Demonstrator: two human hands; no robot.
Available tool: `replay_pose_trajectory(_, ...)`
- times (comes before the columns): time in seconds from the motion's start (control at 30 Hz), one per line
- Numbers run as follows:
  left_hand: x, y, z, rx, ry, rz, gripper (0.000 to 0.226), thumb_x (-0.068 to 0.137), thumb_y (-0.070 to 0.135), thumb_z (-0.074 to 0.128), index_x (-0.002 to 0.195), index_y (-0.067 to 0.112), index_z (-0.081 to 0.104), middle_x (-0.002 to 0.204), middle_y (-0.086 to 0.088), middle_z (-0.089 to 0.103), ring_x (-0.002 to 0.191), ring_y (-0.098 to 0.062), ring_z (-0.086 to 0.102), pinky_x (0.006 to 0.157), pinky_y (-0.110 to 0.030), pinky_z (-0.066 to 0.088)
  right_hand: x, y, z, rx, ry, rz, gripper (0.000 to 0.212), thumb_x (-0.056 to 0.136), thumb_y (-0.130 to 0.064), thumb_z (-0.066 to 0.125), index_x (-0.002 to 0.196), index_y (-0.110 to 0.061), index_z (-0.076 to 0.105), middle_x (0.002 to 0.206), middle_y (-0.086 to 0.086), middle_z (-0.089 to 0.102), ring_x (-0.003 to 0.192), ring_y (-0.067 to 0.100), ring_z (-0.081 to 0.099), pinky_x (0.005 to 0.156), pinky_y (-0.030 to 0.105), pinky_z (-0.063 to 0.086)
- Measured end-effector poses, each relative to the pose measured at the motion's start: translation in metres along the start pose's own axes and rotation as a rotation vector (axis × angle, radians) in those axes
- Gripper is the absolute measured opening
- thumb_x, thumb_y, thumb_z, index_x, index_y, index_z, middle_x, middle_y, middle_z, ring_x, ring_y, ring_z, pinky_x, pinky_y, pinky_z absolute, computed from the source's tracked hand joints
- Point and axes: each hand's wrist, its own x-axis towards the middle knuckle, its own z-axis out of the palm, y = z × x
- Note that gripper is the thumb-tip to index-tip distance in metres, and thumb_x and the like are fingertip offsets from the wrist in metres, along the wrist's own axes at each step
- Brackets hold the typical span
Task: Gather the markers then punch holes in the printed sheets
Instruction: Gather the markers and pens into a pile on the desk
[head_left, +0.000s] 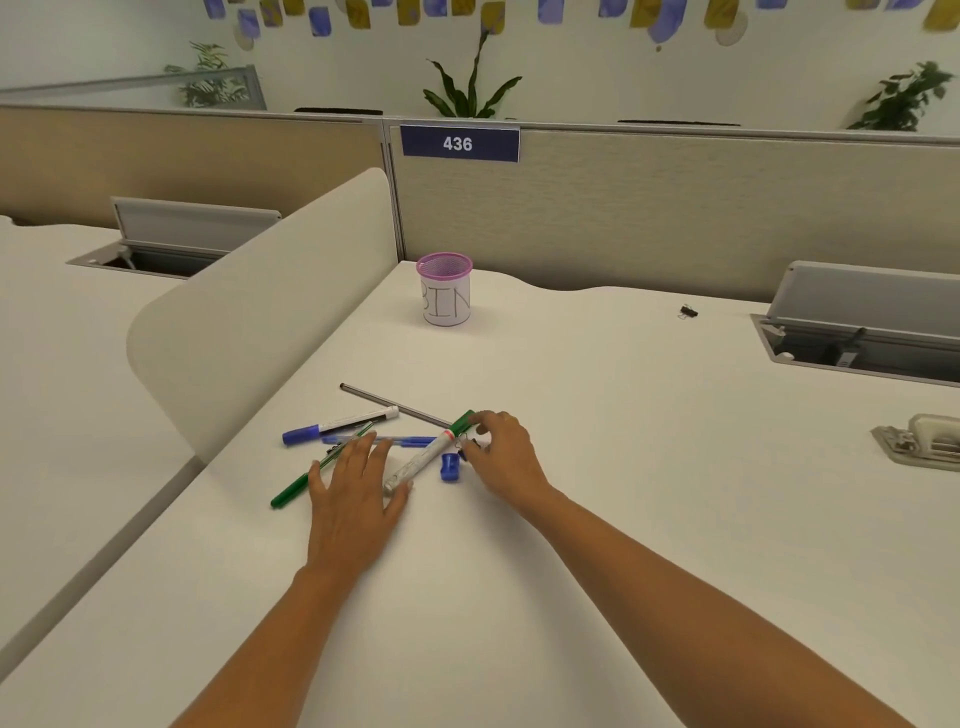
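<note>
My left hand (353, 491) flat, fingers straight, pinning markers (358, 421) against rolling. My right hand (506, 452) curled at green-capped marker (423, 457); grip unclear. Hole punch (922, 441) waits right. Pink cup (445, 291) far, likely for collecting.

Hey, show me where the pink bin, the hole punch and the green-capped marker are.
pink bin (445, 306): head view, white paper label.
hole punch (930, 440): head view, grey metal body.
green-capped marker (422, 458): head view, white barrel.
</note>
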Motion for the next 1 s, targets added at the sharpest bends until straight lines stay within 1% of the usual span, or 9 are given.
replay_pose_trajectory(0.17,-0.002,0.001,-0.001,0.011,0.048,0.016,0.049,0.082,0.035,0.032,0.113,0.011,0.062,0.12,-0.011,0.064,0.11,-0.028,0.063,0.089,-0.058,0.044,-0.006,0.009,0.0,0.04,0.03,0.096,0.03,0.09,-0.009,0.046,0.117,-0.005,0.057,0.117,0.014,0.06,0.108,0.027,0.055,0.09,0.03,0.042)
replay_pose_trajectory(0.3,-0.003,0.001,-0.002,0.024,0.043,0.018,0.049,0.08,0.03,0.031,0.11,0.01,0.063,0.118,-0.011,0.065,0.108,-0.027,0.064,0.09,-0.055,0.045,-0.007,0.003,0.005,0.091,-0.01,0.101,0.03,0.088,-0.005,0.045,0.114,-0.002,0.059,0.115,0.016,0.064,0.088,0.026,0.058,0.087,0.037,0.049)
replay_pose_trajectory(0.43,-0.005,0.001,-0.003,0.03,0.023,-0.011,0.05,0.08,0.03,0.031,0.11,0.009,0.063,0.116,-0.012,0.066,0.107,-0.027,0.064,0.089,-0.055,0.046,-0.01,-0.001,0.007,0.069,-0.079,0.074,0.033,0.088,-0.004,0.047,0.12,-0.003,0.056,0.12,0.014,0.061,0.106,0.029,0.058,0.091,0.033,0.046)
replay_pose_trajectory(0.57,-0.01,0.003,-0.004,0.005,0.04,-0.022,0.048,0.081,0.033,0.035,0.11,0.007,0.063,0.118,-0.014,0.064,0.111,-0.03,0.062,0.09,-0.059,0.043,-0.014,0.005,0.003,0.071,-0.085,0.061,0.034,0.088,-0.005,0.048,0.122,-0.004,0.055,0.119,0.015,0.06,0.1,0.025,0.056,0.09,0.031,0.045)
replay_pose_trajectory(0.63,-0.014,0.008,-0.004,0.027,0.049,-0.017,0.047,0.082,0.034,0.037,0.11,0.007,0.063,0.118,-0.014,0.064,0.111,-0.03,0.062,0.091,-0.061,0.041,-0.018,0.008,-0.001,0.06,-0.086,0.061,0.037,0.088,-0.006,0.049,0.125,-0.004,0.053,0.121,0.014,0.059,0.106,0.025,0.056,0.09,0.028,0.043)
replay_pose_trajectory(0.8,-0.025,0.035,-0.005,-0.052,0.144,0.031,0.032,0.076,0.016,0.069,0.107,0.01,0.065,0.117,-0.012,0.065,0.112,-0.029,0.061,0.096,-0.064,0.034,-0.03,0.021,-0.015,-0.078,-0.092,-0.008,0.038,0.09,-0.007,0.045,0.127,-0.005,0.05,0.128,0.013,0.054,0.116,0.025,0.051,0.096,0.026,0.038)
replay_pose_trajectory(0.87,-0.03,0.053,-0.002,-0.074,0.188,0.102,0.024,0.08,0.021,0.058,0.102,0.014,0.066,0.114,-0.008,0.066,0.112,-0.022,0.058,0.098,-0.059,0.033,-0.036,0.029,-0.025,-0.17,-0.094,-0.052,0.039,0.091,-0.009,0.044,0.13,-0.007,0.048,0.131,0.011,0.051,0.12,0.023,0.048,0.098,0.027,0.036)
replay_pose_trajectory(0.93,-0.032,0.074,-0.003,-0.114,0.146,0.147,0.033,0.081,0.031,0.041,0.099,0.019,0.066,0.111,-0.003,0.067,0.111,-0.015,0.055,0.1,-0.052,0.029,-0.043,0.042,-0.038,-0.291,-0.112,-0.11,0.038,0.092,-0.014,0.044,0.13,-0.009,0.048,0.135,0.009,0.047,0.124,0.023,0.045,0.099,0.031,0.036)
replay_pose_trajectory(1.0,-0.035,0.098,-0.003,-0.118,0.059,0.169,0.038,0.08,0.035,0.037,0.097,0.022,0.068,0.108,0.001,0.069,0.106,-0.016,0.063,0.097,-0.052,0.037,-0.052,0.056,-0.053,-0.473,-0.15,-0.16,0.038,0.094,-0.022,0.042,0.13,-0.011,0.048,0.14,0.006,0.043,0.128,0.024,0.04,0.1,0.038,0.036)
